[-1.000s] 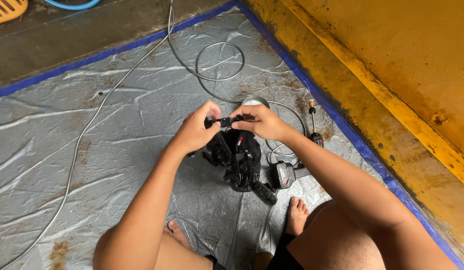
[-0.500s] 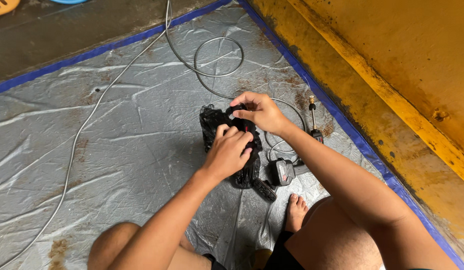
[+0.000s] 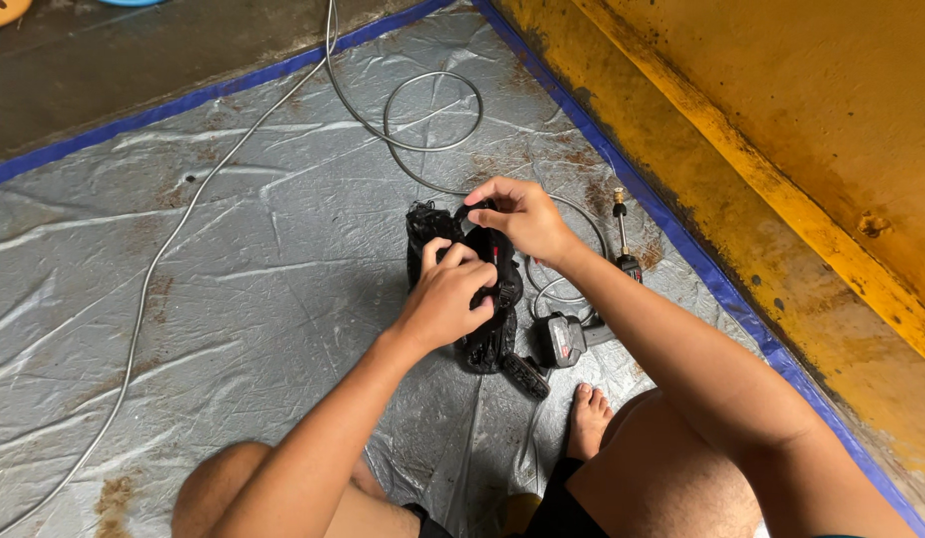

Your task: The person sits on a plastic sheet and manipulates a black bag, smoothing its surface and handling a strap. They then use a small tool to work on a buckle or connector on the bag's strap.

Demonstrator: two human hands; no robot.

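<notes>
My left hand (image 3: 447,299) curls closed around the black device (image 3: 482,299); my right hand (image 3: 522,214) pinches its top strap.

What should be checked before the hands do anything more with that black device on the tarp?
1. Left hand on the black boxy device: ok, grip pressed on its top.
2. Right hand grip on the device's upper end: ok.
3. Device resting on the silver crinkled tarp: ok.
4. Grey looped hose away from the hands: ok.
5. Brass-tipped nozzle lying apart, right of the device: ok.
6. Small black-and-red block connected to the device: cannot tell.
</notes>
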